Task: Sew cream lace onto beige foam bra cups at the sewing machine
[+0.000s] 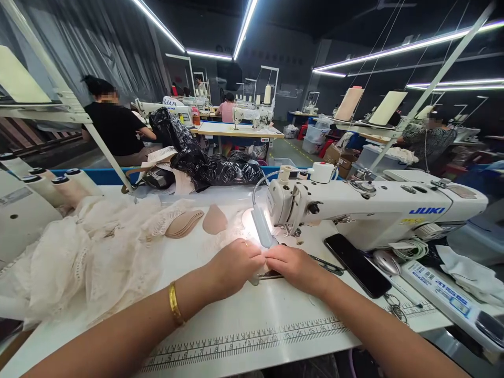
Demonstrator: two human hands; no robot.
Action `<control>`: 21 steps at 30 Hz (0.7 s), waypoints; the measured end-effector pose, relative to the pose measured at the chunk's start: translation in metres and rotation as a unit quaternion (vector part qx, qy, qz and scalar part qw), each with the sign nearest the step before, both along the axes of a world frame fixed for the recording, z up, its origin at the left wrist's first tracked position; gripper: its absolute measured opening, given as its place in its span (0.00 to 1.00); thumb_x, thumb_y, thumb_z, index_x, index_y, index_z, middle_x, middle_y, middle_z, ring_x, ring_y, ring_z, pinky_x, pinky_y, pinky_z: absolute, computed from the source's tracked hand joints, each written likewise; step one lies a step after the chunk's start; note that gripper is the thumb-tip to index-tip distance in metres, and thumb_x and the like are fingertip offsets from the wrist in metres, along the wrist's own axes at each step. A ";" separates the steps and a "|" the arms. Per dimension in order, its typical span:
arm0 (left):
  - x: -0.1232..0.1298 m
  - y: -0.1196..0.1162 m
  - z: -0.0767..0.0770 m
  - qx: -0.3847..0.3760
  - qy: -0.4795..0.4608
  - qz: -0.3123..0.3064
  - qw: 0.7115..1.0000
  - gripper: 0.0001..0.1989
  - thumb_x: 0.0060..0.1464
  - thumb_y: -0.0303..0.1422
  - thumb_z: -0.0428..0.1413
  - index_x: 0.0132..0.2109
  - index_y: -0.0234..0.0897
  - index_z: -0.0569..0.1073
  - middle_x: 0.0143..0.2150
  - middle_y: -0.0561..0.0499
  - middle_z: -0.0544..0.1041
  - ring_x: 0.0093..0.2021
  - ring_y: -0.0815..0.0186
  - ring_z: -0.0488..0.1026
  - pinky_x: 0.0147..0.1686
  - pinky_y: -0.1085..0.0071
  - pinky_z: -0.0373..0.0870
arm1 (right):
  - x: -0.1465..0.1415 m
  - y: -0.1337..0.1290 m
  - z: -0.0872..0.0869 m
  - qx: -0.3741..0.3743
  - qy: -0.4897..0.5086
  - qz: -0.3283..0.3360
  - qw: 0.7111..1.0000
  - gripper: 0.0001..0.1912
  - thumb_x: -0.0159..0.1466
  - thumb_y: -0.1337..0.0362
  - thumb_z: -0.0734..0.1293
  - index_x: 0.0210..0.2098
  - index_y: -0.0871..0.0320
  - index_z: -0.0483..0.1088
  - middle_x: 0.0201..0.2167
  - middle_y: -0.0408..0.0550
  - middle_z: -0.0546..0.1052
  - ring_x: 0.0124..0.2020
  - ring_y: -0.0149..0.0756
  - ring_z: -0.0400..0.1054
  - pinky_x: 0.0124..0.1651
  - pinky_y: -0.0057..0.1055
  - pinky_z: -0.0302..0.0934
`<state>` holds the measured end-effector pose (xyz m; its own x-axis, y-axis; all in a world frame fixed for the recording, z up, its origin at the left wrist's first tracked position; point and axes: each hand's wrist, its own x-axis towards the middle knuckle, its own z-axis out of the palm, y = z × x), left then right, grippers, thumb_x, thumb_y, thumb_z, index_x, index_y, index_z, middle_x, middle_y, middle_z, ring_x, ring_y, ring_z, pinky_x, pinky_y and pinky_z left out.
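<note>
My left hand, with a gold bracelet at the wrist, is closed in a pinch just in front of the sewing machine's needle area. Beside it my right hand is closed too, its fingertips meeting the left ones. What they pinch is hidden under the fingers and washed out by a bright lamp. Pale lace fabric lies just behind my left hand. Beige teardrop-shaped pads are stacked left of it, with a single pad nearby.
A large heap of cream lace covers the table's left side. Right of my hands lie scissors, a black phone and a control box. Black plastic bags stand behind the table. People sit at other machines farther back.
</note>
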<state>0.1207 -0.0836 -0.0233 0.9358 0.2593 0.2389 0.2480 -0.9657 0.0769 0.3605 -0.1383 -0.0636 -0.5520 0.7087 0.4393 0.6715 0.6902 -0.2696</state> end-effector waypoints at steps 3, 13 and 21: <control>0.008 0.010 -0.021 0.036 -0.014 0.020 0.999 0.10 0.51 0.17 0.55 0.30 0.37 0.68 0.32 0.51 0.71 0.31 0.63 0.65 0.33 0.66 0.58 | 0.008 -0.003 -0.001 0.041 0.001 -0.007 0.999 0.16 0.72 0.74 0.58 0.48 0.54 0.76 0.45 0.50 0.81 0.45 0.41 0.70 0.43 0.36 0.67; 0.015 0.008 -0.029 0.062 -0.081 0.027 0.994 0.11 0.54 0.17 0.51 0.29 0.37 0.65 0.30 0.52 0.70 0.31 0.64 0.63 0.35 0.65 0.57 | 0.013 -0.010 0.002 0.009 -0.034 -0.030 0.999 0.18 0.69 0.76 0.58 0.48 0.54 0.75 0.38 0.48 0.77 0.37 0.37 0.65 0.37 0.33 0.59; 0.020 0.010 -0.030 0.026 -0.088 0.027 0.995 0.11 0.52 0.17 0.49 0.28 0.36 0.61 0.28 0.54 0.66 0.28 0.68 0.56 0.36 0.66 0.55 | 0.015 -0.009 -0.001 0.003 -0.014 -0.035 0.999 0.16 0.70 0.75 0.60 0.49 0.54 0.75 0.37 0.47 0.76 0.35 0.36 0.63 0.33 0.31 0.55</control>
